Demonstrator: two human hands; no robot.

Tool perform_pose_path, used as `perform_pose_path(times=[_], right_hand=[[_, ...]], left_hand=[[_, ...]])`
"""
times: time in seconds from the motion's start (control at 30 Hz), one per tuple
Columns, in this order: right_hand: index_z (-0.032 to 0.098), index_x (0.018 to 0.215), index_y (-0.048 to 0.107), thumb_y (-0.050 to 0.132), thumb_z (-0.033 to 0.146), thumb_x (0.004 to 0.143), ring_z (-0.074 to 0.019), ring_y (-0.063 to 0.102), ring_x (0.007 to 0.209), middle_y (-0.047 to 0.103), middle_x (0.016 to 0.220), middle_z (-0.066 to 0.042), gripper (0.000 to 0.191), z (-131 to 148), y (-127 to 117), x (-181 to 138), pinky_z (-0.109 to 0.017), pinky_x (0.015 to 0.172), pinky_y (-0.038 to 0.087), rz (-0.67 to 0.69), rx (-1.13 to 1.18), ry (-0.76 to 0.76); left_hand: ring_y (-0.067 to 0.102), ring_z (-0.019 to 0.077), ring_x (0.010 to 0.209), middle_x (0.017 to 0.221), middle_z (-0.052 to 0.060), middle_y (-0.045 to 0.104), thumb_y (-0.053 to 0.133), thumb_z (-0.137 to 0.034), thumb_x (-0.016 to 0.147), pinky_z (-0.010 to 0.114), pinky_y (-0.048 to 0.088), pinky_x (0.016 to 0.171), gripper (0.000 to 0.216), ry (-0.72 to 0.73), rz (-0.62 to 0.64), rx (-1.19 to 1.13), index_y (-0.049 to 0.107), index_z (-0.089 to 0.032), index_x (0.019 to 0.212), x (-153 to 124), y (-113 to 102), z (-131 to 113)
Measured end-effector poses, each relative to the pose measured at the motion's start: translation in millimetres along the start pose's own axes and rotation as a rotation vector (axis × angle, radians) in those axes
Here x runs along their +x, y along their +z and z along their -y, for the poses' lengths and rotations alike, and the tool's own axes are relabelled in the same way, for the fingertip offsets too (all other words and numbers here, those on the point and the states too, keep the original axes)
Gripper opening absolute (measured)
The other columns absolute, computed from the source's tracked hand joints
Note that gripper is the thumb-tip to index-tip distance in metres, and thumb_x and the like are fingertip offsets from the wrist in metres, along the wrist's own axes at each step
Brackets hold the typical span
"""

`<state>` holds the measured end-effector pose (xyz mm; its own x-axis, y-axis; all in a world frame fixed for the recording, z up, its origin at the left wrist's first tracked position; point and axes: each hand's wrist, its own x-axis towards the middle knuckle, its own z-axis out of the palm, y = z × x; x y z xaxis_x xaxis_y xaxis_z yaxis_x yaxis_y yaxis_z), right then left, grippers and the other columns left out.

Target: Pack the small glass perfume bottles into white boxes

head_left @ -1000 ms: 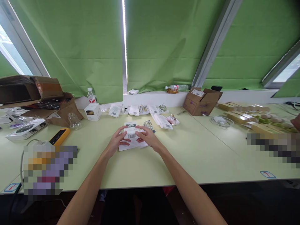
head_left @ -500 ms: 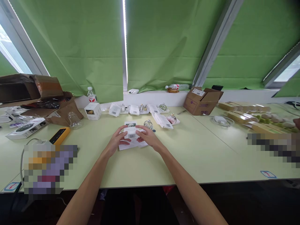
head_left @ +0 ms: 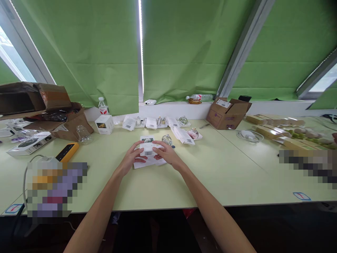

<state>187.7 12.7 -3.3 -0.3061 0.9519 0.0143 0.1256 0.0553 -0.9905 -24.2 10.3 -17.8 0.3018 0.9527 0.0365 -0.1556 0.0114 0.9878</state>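
Between my two hands is a small white box (head_left: 148, 149) with a barcode on the side toward me. My left hand (head_left: 132, 154) grips its left end, thumb and fingers closed round the edge. On the right end, my right hand (head_left: 165, 153) holds it the same way. Under the box and my fingers lies a white sheet of paper or card (head_left: 143, 163) on the table. A round, glassy ornament-like bottle (head_left: 166, 140) stands just behind my right hand. Part of the box is hidden by my fingers.
Opened white packages (head_left: 184, 136) and small bottles line the back of the pale green table (head_left: 168, 189). A cardboard box (head_left: 228, 113) stands back right, a white carton (head_left: 104, 124) back left. Further left are brown boxes (head_left: 67, 128) and a yellow power strip (head_left: 68, 151).
The view shifts very slightly. Both hands stay on the white box in nearly the same pose, and nothing else visibly moves on the table.
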Motion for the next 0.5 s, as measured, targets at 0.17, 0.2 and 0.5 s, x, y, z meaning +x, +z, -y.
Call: perform_pose_path(times=[0.17, 0.2, 0.5], right_hand=[[0.028, 0.129, 0.053, 0.064, 0.051, 0.082, -0.0139, 0.066, 0.070, 0.068, 0.085, -0.002, 0.053, -0.8, -0.6, 0.7, -0.030, 0.073, 0.056, -0.002, -0.006, 0.000], [0.028, 0.129, 0.053, 0.064, 0.051, 0.082, -0.0139, 0.066, 0.069, 0.068, 0.085, -0.002, 0.054, -0.9, -0.8, 0.8, -0.030, 0.073, 0.056, -0.002, -0.009, 0.000], [0.028, 0.129, 0.053, 0.063, 0.052, 0.082, -0.0140, 0.066, 0.070, 0.068, 0.085, -0.002, 0.053, -0.3, -0.8, -0.3, -0.030, 0.073, 0.055, -0.004, -0.033, -0.005]], left_hand=[[0.068, 0.0210, 0.081, 0.100, 0.007, 0.065, 0.064, -0.044, 0.081, 0.038, 0.054, 0.076, 0.058, -0.007, 0.010, -0.002, 0.046, -0.028, 0.133, -0.4, -0.3, -1.1], [0.068, 0.0211, 0.081, 0.099, 0.007, 0.065, 0.064, -0.044, 0.081, 0.038, 0.054, 0.076, 0.058, -0.010, 0.011, 0.000, 0.046, -0.028, 0.133, -0.4, -0.3, -1.2], [0.067, 0.0213, 0.081, 0.098, 0.007, 0.065, 0.062, -0.045, 0.081, 0.038, 0.054, 0.076, 0.058, -0.004, 0.009, 0.025, 0.045, -0.027, 0.134, -0.2, -0.3, -0.4]])
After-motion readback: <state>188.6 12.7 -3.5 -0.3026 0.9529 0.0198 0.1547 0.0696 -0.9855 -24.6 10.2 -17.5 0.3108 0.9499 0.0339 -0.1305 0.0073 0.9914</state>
